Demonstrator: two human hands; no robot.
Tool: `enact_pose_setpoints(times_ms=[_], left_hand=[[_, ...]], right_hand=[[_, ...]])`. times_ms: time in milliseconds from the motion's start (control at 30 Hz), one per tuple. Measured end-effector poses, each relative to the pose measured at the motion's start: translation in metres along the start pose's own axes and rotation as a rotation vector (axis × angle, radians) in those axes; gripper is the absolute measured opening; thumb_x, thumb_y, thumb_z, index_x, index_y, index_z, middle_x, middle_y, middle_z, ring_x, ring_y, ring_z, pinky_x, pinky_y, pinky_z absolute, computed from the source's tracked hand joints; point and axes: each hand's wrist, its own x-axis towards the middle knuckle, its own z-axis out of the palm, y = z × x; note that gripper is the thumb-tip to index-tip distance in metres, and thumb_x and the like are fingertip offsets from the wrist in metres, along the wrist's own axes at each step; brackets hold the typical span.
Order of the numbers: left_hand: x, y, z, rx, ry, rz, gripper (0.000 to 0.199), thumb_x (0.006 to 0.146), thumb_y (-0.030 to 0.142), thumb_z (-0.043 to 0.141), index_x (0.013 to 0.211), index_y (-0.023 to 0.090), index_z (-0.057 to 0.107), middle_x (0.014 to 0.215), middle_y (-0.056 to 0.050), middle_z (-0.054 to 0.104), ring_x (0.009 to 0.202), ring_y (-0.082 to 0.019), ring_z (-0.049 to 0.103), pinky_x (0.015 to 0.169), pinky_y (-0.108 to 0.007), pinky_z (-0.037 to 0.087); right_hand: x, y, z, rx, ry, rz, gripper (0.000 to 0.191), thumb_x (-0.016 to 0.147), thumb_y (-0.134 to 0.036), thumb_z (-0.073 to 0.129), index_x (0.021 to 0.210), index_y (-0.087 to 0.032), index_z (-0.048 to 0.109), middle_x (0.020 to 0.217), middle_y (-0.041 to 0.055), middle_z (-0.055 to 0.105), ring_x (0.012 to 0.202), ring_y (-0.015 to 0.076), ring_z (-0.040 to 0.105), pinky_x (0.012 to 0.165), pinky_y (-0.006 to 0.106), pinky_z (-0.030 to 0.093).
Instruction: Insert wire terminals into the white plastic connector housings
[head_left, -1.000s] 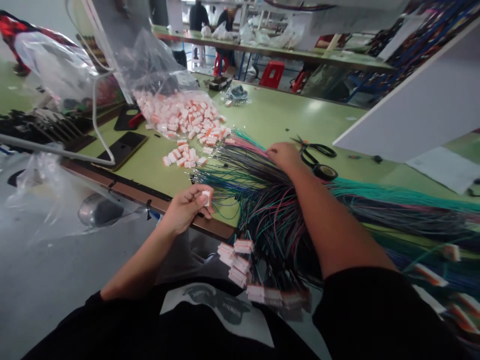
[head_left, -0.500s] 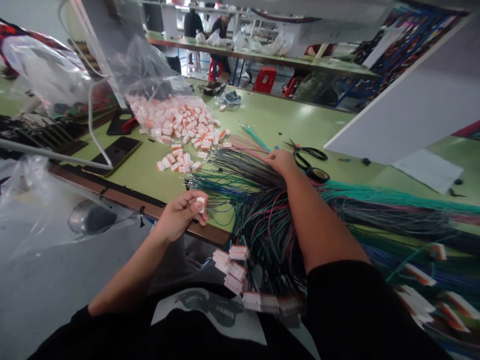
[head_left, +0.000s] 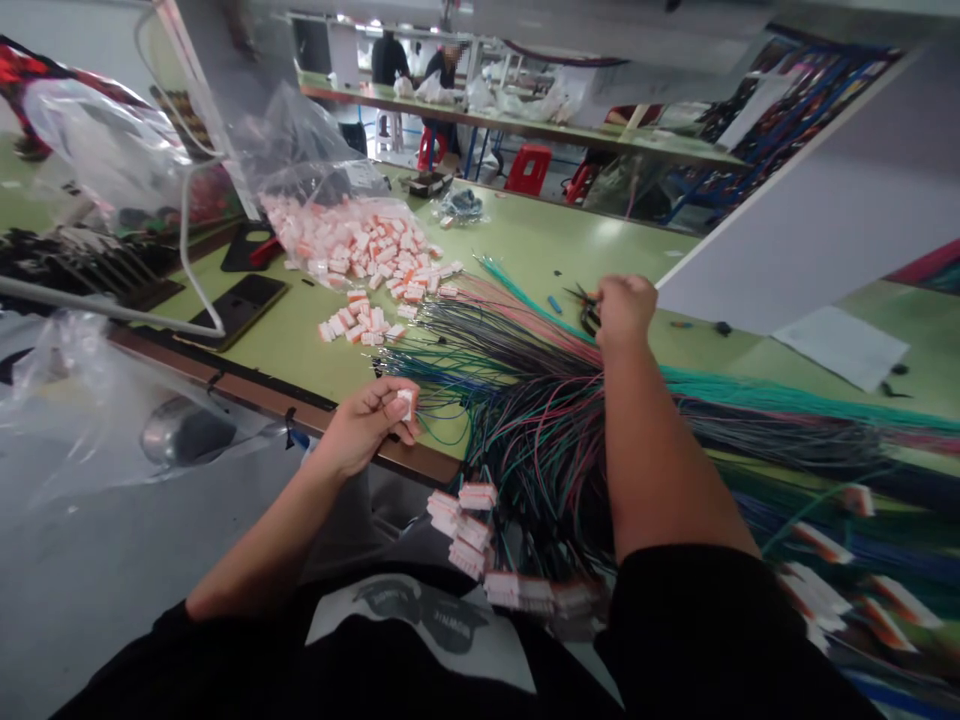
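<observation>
My left hand (head_left: 367, 425) pinches a small white connector (head_left: 406, 403), with thin wires running from it to the right, by the table's front edge. My right hand (head_left: 628, 308) is closed over the black scissors (head_left: 588, 314), hiding part of them; what its fingers hold is hidden. Between the hands a fan of wires (head_left: 510, 340) in grey, pink, green and blue lies with its tips to the left. Loose white and orange connectors (head_left: 360, 318) sit beyond my left hand. Finished-looking connectors (head_left: 469, 530) hang on wires at the front edge.
A plastic bag (head_left: 300, 215) spills a large pile of connectors. A phone (head_left: 244, 308) and a white metal frame (head_left: 185, 220) stand at left. More wires (head_left: 787, 425) stretch right, below a white panel (head_left: 810, 200). Two people (head_left: 387, 62) are at a far table.
My right hand has left the pink wires and moved right and away from me, to over the scissors. My left hand still pinches the connector in nearly the same place.
</observation>
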Motion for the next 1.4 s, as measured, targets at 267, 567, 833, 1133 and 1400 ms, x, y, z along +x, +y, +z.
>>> enact_pose_setpoints(times_ms=[267, 567, 833, 1133, 1400], left_hand=[[0.004, -0.003, -0.004, -0.033, -0.039, -0.002, 0.041, 0.06, 0.039, 0.083, 0.084, 0.013, 0.062, 0.054, 0.004, 0.061, 0.046, -0.008, 0.06, 0.045, -0.017, 0.05], [0.007, -0.006, -0.006, -0.018, -0.055, 0.021, 0.042, 0.063, 0.044, 0.08, 0.085, 0.014, 0.062, 0.056, 0.004, 0.061, 0.048, -0.008, 0.06, 0.049, -0.017, 0.051], [0.009, -0.006, -0.008, -0.029, -0.064, 0.008, 0.038, 0.066, 0.039, 0.078, 0.089, 0.015, 0.061, 0.058, 0.003, 0.061, 0.053, -0.009, 0.061, 0.051, -0.019, 0.052], [0.008, -0.004, -0.006, -0.062, -0.069, 0.01, 0.033, 0.067, 0.034, 0.078, 0.088, 0.014, 0.061, 0.059, 0.004, 0.06, 0.051, -0.008, 0.061, 0.05, -0.018, 0.052], [0.009, -0.006, -0.006, -0.027, -0.056, 0.019, 0.039, 0.065, 0.04, 0.079, 0.088, 0.014, 0.061, 0.057, 0.004, 0.06, 0.05, -0.008, 0.061, 0.049, -0.018, 0.051]], right_hand=[[-0.078, -0.069, -0.009, 0.292, -0.504, -0.382, 0.023, 0.072, -0.038, 0.06, 0.078, -0.019, 0.072, 0.066, -0.0004, 0.064, 0.063, 0.0122, 0.056, 0.063, 0.027, 0.043], [-0.145, -0.1, 0.016, 0.405, -0.758, -0.478, 0.017, 0.072, -0.031, 0.06, 0.078, -0.019, 0.069, 0.067, -0.001, 0.065, 0.059, 0.0101, 0.054, 0.058, 0.024, 0.041], [-0.159, -0.102, 0.015, 0.335, -0.626, -0.612, 0.016, 0.077, -0.028, 0.054, 0.076, -0.021, 0.068, 0.068, -0.0017, 0.066, 0.059, 0.0096, 0.052, 0.058, 0.023, 0.037], [-0.161, -0.105, 0.012, 0.277, -0.552, -0.677, 0.012, 0.072, -0.02, 0.053, 0.066, -0.021, 0.063, 0.064, -0.0016, 0.062, 0.06, 0.0108, 0.051, 0.059, 0.025, 0.036], [-0.161, -0.105, 0.012, 0.139, -0.479, -0.744, 0.013, 0.071, -0.018, 0.05, 0.061, -0.02, 0.058, 0.062, 0.0, 0.058, 0.057, 0.0109, 0.046, 0.059, 0.026, 0.034]])
